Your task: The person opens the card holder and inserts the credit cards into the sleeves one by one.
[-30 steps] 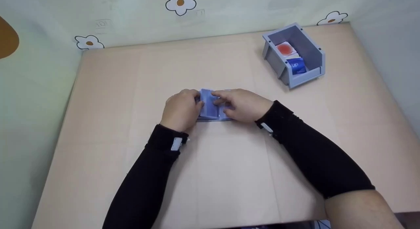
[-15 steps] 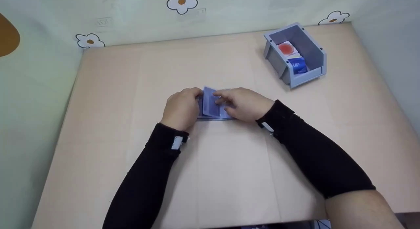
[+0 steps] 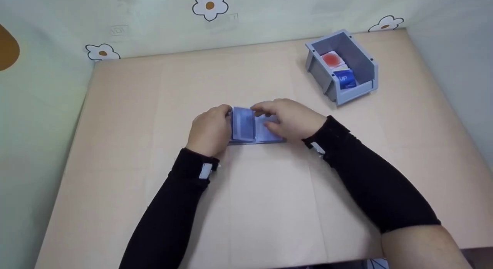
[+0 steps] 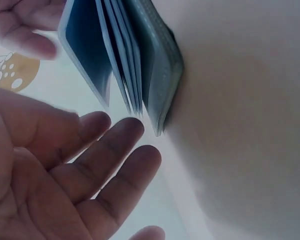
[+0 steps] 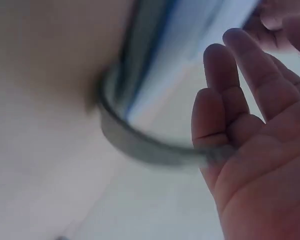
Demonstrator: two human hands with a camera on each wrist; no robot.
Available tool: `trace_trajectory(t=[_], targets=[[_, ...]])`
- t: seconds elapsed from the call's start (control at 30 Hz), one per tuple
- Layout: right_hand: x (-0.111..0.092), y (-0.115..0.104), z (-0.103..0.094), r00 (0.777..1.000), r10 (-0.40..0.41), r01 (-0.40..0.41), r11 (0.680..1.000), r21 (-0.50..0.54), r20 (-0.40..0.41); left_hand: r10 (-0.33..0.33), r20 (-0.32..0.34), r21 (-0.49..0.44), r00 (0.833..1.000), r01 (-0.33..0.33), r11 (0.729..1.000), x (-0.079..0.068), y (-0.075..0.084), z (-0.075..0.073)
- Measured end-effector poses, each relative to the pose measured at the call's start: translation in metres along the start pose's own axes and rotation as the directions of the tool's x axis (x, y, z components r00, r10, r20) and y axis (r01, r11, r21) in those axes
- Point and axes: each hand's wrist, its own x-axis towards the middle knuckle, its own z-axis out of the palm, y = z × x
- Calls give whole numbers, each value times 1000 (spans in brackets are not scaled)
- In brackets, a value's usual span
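A card holder booklet lies spread on the table, its bluish clear plastic sleeves showing. In the left wrist view several sleeves fan out between the two covers. My left hand is at the booklet's left side; in its wrist view the fingertips are loosely extended right at the sleeve edges. My right hand is over the right-hand sleeve, index finger near the top of the raised page. In the right wrist view its fingers are relaxed, and a curved grey strap reaches toward the palm.
At the back right of the table stands a grey plastic bin. Inside it are a white card with a red circle and a blue card. A wall with flower drawings borders the table's far edge.
The raised sleeve page has tipped over to the left, so more of the right-hand sleeve shows. My right hand has drawn slightly to the right, off that page.
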Motion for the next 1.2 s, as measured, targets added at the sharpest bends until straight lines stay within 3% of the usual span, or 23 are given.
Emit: trace_trajectory(t=[0.1, 0.17, 0.23, 0.3, 0.33, 0.4, 0.47, 0.57, 0.7, 0.83, 1.2], targets=[[-12, 6, -33, 983, 93, -87, 995, 43, -157, -21, 37, -9, 999, 21, 1000, -1, 1, 0], [-24, 16, -60, 942, 185, -178, 983, 50, -281, -33, 62, -13, 998, 34, 999, -1, 2, 0], [-34, 32, -86, 885, 273, -280, 959, 37, -376, -38, 77, -13, 996, 39, 999, 0, 2, 0], [-39, 52, -107, 839, 345, -382, 924, -5, -420, -41, 84, -14, 996, 43, 999, 0, 1, 0], [-39, 62, -116, 829, 377, -428, 903, -33, -412, -43, 89, -13, 995, 45, 999, 0, 0, -1], [-37, 81, -126, 835, 416, -484, 867, -120, -358, -48, 100, -11, 994, 49, 999, -1, -2, -2], [-30, 96, -129, 862, 434, -493, 836, -239, -262, -51, 110, -10, 993, 52, 999, -2, -4, -3], [-20, 110, -125, 897, 418, -439, 802, -406, -145, -51, 117, -7, 992, 52, 999, -2, -5, -3], [-16, 120, -117, 917, 384, -378, 748, -546, -108, -40, 124, -11, 992, 42, 999, -1, -2, -3], [-15, 124, -114, 920, 374, -367, 720, -589, -117, -31, 129, -16, 991, 34, 999, 2, 1, -2], [-3, 120, -114, 920, 385, -347, 714, -608, -73, -59, 124, -17, 991, 62, 998, 0, -4, -1]])
